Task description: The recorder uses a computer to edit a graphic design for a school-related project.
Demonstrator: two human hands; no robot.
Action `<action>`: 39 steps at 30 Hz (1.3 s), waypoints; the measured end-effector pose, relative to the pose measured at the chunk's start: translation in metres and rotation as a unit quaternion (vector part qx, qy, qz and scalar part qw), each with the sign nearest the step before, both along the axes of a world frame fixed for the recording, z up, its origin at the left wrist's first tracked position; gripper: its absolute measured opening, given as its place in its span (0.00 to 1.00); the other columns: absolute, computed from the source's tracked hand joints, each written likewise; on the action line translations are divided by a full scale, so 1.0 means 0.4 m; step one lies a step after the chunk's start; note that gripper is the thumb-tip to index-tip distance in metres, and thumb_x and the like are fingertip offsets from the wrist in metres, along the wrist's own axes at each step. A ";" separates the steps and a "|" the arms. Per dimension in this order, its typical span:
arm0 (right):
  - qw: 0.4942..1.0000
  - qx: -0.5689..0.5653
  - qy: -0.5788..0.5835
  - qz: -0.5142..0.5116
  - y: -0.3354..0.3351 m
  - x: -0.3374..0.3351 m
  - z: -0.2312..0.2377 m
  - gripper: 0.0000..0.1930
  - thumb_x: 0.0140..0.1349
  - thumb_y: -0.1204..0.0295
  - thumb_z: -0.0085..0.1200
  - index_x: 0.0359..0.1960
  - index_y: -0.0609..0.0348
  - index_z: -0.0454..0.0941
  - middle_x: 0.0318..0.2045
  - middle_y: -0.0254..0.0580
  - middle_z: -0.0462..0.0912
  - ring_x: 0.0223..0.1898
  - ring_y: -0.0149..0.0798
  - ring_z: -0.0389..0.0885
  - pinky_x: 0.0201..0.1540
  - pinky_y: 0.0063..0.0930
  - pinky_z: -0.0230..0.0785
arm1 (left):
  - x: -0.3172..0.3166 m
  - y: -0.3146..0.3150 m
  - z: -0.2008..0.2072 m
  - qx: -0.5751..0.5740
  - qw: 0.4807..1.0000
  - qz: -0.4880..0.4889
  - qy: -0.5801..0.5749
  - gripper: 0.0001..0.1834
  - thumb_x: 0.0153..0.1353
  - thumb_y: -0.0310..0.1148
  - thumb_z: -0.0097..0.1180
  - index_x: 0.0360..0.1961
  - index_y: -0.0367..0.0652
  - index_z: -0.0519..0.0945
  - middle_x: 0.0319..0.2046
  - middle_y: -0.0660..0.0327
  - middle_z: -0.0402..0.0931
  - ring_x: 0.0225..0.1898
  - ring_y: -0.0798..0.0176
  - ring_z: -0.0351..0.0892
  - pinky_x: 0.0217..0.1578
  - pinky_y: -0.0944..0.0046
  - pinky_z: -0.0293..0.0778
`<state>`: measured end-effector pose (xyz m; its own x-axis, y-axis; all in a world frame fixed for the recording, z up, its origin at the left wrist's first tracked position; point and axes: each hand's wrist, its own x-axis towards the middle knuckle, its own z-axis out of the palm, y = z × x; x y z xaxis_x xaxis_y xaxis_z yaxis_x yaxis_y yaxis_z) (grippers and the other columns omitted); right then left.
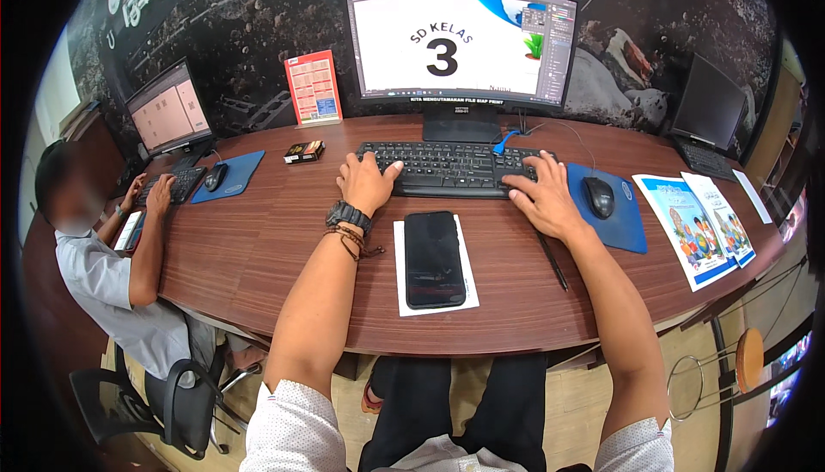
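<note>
Both of my hands rest at a black keyboard [447, 165] on the brown desk. At its left end lies my left hand [365, 181], fingers spread over the keys, with a black watch and a beaded bracelet on the wrist. My right hand [543, 193] reaches the keyboard's right end, fingers apart on the number keys. Behind the keyboard a monitor [460, 46] shows a design page with large dark lettering and a plant picture. Between my forearms a black phone [434, 259] lies face up on a white paper [468, 287]. A thin black pen [552, 261] lies beside my right wrist.
Right of my hand, a black mouse [598, 198] sits on a blue pad [627, 236]; printed booklets [687, 231] lie beyond. At left are a small black box [304, 152] and a red-white stand card [313, 89]. A co-worker [129, 274] types at another keyboard [179, 186]. A stool [749, 360] stands at right.
</note>
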<state>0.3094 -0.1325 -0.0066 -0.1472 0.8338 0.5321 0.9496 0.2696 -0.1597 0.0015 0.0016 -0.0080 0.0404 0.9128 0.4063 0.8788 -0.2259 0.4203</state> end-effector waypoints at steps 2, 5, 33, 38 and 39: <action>0.999 -0.028 -0.023 -0.007 -0.001 -0.011 0.006 0.15 0.68 0.58 0.51 0.51 0.44 0.83 0.64 0.50 0.64 0.73 0.58 0.47 0.73 0.62 0.35 | 0.000 0.000 0.001 -0.008 1.000 0.000 -0.001 0.34 0.62 0.57 0.58 0.53 0.35 0.77 0.57 0.40 0.66 0.59 0.35 0.66 0.60 0.36 0.60; 1.000 -0.023 0.007 -0.005 0.003 -0.001 -0.005 0.15 0.68 0.58 0.50 0.51 0.43 0.83 0.65 0.50 0.64 0.73 0.57 0.48 0.73 0.63 0.35 | -0.003 0.000 -0.002 -0.007 1.000 0.004 0.009 0.34 0.62 0.56 0.58 0.54 0.35 0.77 0.57 0.40 0.66 0.59 0.35 0.66 0.61 0.36 0.60; 0.943 0.060 0.180 -0.273 -0.044 0.247 -0.042 0.18 0.56 0.64 0.59 0.46 0.57 0.85 0.51 0.50 0.76 0.53 0.52 0.77 0.57 0.41 0.69 | -0.029 0.052 -0.051 0.070 0.997 -0.014 -0.016 0.21 0.56 0.23 0.53 0.51 0.47 0.82 0.50 0.48 0.72 0.52 0.39 0.72 0.56 0.41 0.68; 0.943 0.064 0.182 -0.272 -0.047 0.246 -0.041 0.17 0.56 0.64 0.59 0.46 0.56 0.84 0.52 0.50 0.76 0.53 0.53 0.77 0.58 0.41 0.69 | -0.006 0.036 -0.042 0.025 1.000 -0.014 0.002 0.19 0.60 0.29 0.54 0.53 0.51 0.81 0.56 0.48 0.68 0.60 0.39 0.65 0.62 0.32 0.56; 0.942 0.065 0.183 -0.275 -0.049 0.248 -0.041 0.17 0.56 0.64 0.59 0.46 0.56 0.84 0.52 0.50 0.76 0.53 0.53 0.77 0.58 0.41 0.69 | 0.009 0.027 -0.039 0.041 0.998 -0.052 0.020 0.18 0.63 0.35 0.54 0.54 0.54 0.81 0.60 0.46 0.65 0.64 0.38 0.59 0.64 0.30 0.50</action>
